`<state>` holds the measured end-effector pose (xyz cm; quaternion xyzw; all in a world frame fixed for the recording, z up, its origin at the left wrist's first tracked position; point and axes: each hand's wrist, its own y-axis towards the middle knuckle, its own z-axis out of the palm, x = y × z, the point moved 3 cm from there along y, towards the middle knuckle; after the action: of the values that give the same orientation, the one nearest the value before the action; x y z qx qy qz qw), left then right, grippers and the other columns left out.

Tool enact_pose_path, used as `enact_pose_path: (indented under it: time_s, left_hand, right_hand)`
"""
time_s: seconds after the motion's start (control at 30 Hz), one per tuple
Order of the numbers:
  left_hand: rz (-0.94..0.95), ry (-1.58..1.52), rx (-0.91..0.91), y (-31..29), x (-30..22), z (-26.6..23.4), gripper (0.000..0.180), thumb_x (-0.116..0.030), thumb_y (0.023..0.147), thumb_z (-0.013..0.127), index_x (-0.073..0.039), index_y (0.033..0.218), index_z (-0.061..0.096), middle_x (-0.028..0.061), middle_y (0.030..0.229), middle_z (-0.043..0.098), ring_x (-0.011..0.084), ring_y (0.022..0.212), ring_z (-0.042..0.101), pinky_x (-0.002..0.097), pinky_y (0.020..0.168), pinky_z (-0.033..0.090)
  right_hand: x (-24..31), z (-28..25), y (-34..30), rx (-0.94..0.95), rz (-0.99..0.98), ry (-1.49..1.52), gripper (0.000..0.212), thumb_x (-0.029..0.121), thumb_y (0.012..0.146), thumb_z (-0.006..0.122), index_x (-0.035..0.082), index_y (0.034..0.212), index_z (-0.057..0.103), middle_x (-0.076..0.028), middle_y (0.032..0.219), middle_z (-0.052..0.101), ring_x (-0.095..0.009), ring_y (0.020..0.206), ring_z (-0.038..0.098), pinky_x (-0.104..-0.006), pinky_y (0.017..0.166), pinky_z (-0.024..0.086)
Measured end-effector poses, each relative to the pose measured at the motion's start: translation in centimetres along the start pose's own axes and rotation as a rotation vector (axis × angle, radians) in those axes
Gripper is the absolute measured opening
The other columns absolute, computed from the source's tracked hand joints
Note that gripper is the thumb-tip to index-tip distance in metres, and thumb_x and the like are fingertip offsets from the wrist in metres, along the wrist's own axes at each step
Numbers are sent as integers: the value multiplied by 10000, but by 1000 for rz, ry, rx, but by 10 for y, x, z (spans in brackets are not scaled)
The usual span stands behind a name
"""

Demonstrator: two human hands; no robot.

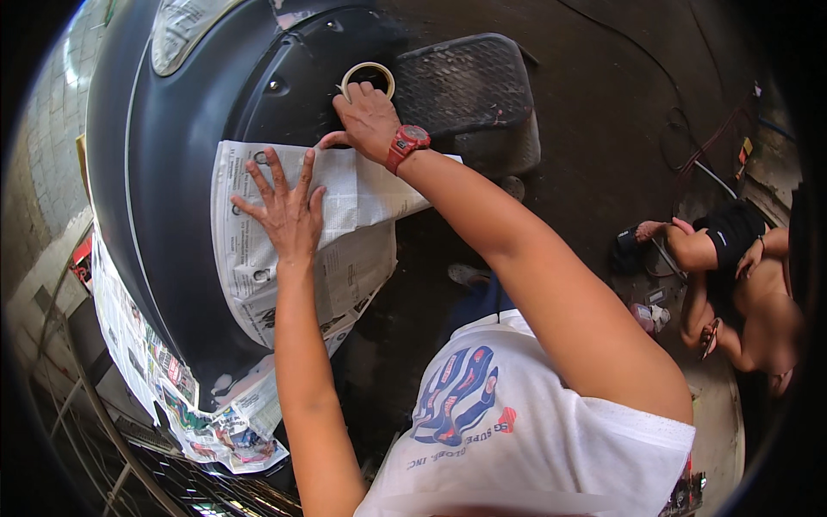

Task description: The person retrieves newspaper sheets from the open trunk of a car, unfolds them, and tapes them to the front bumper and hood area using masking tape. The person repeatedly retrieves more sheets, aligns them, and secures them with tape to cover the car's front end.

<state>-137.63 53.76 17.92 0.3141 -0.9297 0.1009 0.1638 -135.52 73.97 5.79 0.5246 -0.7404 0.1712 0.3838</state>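
Observation:
A sheet of newspaper (353,198) lies along the edge of a dark, curved vehicle body panel (172,224), its lower part hanging down toward me. My left hand (289,211) presses flat on the sheet with fingers spread. Beyond it, my right hand (369,121), with a red watch at the wrist, grips a roll of masking tape (369,65) at the sheet's far edge. Its fingers curl over the near side of the roll, and the thumb reaches back toward the paper. Whether a strip of tape runs from the roll cannot be made out.
A dark textured seat (469,82) stands just beyond my right hand. More newspaper (228,431) covers the panel's lower left. Another person (732,276) sits low at the right, near cables (689,155) on the dark floor. A metal frame (77,379) runs along the left.

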Motion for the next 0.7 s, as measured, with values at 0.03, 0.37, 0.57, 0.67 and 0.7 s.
enact_pose_path:
  time_s: [0.03,0.37,0.57,0.67,0.7]
  left_hand:
    - [10,17,30,0,-1,1,777,-458,1047,703,-578,1711,318,9,1899,-23,380,1732,-101,924,1192,-36]
    - [1,50,87,12,-24,19,605,-546,1092,577,-516,1682,444,-29,1898,-14,351,1734,-119,900,1194,-107]
    - [-61,82,119,17,-43,27,603,-541,1096,587,-449,1683,484,51,1895,-65,371,1726,-154,859,1223,-120]
    - [-48,95,106,16,-43,28,594,-536,1090,609,-438,1668,514,80,1891,-92,370,1723,-172,827,1241,-134]
    - [-46,107,93,16,-42,27,591,-537,1089,612,-437,1665,520,82,1890,-94,369,1722,-175,825,1241,-136]
  right_hand:
    - [-14,5,-2,23,13,-33,586,553,851,866,42,1092,710,-148,1124,644,-345,1115,628,-469,924,538]
    - [-181,32,-186,-752,1327,548,998,636,824,948,-45,1436,551,-167,1281,667,-289,1094,659,-444,937,560]
    - [-254,84,-200,-504,1346,1545,1366,741,631,1007,53,1640,395,-126,1662,472,-325,1482,483,-591,1125,436]
    - [-260,98,-196,-696,1397,1668,1329,583,650,1075,160,1688,360,-81,1701,455,-305,1524,451,-612,1186,373]
    - [-261,96,-191,-771,1325,1654,1283,537,668,1078,165,1679,381,-77,1680,479,-291,1518,456,-603,1187,377]
